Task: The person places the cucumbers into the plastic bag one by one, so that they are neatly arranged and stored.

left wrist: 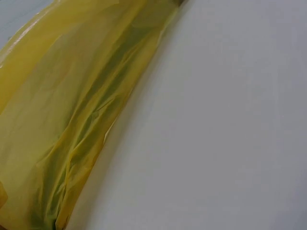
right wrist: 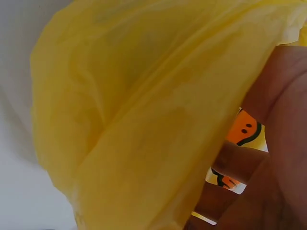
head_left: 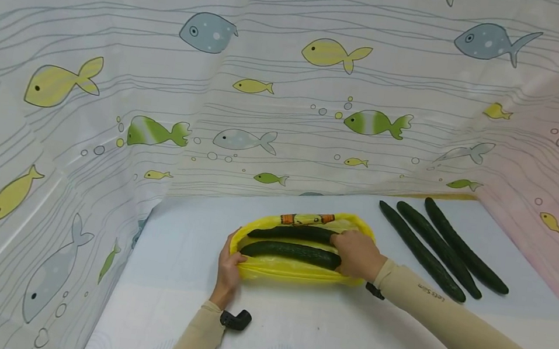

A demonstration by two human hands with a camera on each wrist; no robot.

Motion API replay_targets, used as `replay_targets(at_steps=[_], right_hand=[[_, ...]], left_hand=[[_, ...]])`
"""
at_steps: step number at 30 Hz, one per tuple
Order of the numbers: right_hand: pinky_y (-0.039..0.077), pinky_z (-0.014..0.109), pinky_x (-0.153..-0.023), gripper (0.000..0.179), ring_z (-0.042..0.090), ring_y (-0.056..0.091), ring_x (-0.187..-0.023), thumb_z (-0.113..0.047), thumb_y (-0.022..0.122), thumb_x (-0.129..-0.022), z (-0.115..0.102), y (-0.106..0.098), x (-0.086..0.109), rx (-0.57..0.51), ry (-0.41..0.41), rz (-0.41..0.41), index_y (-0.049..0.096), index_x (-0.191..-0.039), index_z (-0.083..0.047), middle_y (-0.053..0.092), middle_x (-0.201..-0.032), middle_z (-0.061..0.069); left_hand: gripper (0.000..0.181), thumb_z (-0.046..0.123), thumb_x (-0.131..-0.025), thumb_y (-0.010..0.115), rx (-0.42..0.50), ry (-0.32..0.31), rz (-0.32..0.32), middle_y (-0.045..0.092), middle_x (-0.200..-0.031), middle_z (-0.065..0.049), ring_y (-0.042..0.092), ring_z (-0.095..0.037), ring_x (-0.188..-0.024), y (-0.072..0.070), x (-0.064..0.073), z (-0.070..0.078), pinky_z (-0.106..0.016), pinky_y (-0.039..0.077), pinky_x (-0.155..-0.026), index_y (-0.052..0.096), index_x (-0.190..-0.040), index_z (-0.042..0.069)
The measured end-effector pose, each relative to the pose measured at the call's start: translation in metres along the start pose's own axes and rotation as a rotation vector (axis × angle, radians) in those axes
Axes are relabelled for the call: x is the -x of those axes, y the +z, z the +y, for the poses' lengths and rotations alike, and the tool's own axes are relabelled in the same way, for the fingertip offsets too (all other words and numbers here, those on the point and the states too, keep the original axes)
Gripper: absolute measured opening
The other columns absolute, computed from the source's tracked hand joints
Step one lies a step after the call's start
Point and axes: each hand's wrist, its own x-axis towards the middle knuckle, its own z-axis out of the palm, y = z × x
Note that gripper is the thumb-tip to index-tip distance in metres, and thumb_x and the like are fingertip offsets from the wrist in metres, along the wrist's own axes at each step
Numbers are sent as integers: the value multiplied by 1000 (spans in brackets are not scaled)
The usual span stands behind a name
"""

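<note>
Left hand (head_left: 228, 271) is pinching the left rim of the yellow plastic bag (head_left: 293, 275); right hand (head_left: 358, 255), fingers curled, is gripping the right end of the rear cucumber (head_left: 295, 234)! That bag is gaping near the table's (head_left: 312, 326) back edge, the front cucumber (head_left: 290, 252) is lying inside too, and three loose cucumbers (head_left: 438, 248) are slanting by the back right corner.

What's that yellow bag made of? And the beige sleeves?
The yellow bag looks like thin, slightly shiny plastic: it creases and dark green shows through it. The beige sleeves look like smooth, matte fabric, perhaps stretchy, because they fit snugly.
</note>
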Motion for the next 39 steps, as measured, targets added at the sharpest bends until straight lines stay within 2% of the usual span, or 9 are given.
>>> replay_targets(at_steps=[5,15,22,25,28,32,36,39], right_hand=[[61,47,-78,52,30,70,-88,-23,98,-72,0,-1,5,-6,1,-26,76,-114,0,77,-98,12],[61,46,-71,46,29,71,-89,-20,93,-77,2,-9,15,-49,-6,-69,76,-116,-2,78,-99,10],[61,46,-81,45,26,71,-93,-24,91,-81,1,-13,13,-88,2,-87,76,-117,-1,78,-107,12],[61,44,-80,46,23,72,-94,-30,89,-85,2,-14,14,-132,2,-35,76,-119,-3,78,-108,10],[60,42,-75,43,22,73,-93,-34,86,-89,2,-14,16,-182,-14,75,76,-119,-5,79,-106,8],[59,39,-67,36,23,74,-87,-32,84,-90,7,-18,22,-179,-26,214,78,-115,-8,80,-98,5],[56,35,-60,33,23,73,-82,-31,84,-89,17,-26,28,-146,13,267,78,-112,-7,80,-93,6],[55,33,-60,32,24,72,-82,-30,83,-90,26,-32,34,-133,49,293,78,-111,-5,79,-95,8]], left_hand=[[77,-4,-85,40,3,-3,-3,44,-164,-16,38,-32,-152,1,0,-1,-54,24,-125,41,-161,4],[76,-3,-85,39,-1,8,-7,45,-164,-16,37,-32,-152,3,-1,-1,-56,24,-125,43,-161,4],[76,-3,-84,38,0,12,-4,45,-164,-16,36,-32,-153,3,-2,-1,-56,22,-126,44,-160,4],[76,-3,-84,38,-9,11,1,45,-164,-15,36,-31,-153,3,-1,-1,-56,22,-126,45,-159,4],[75,-3,-84,39,-13,10,8,46,-164,-15,37,-31,-153,2,-1,0,-55,23,-126,45,-159,5],[75,-3,-85,38,-6,6,8,45,-165,-15,36,-31,-154,1,-1,0,-55,22,-126,45,-159,5],[75,-3,-85,38,-5,1,9,44,-165,-15,35,-32,-154,1,0,0,-56,22,-126,44,-160,5],[76,-3,-85,37,-12,0,12,45,-164,-16,37,-33,-153,0,1,0,-56,23,-125,44,-160,4]])
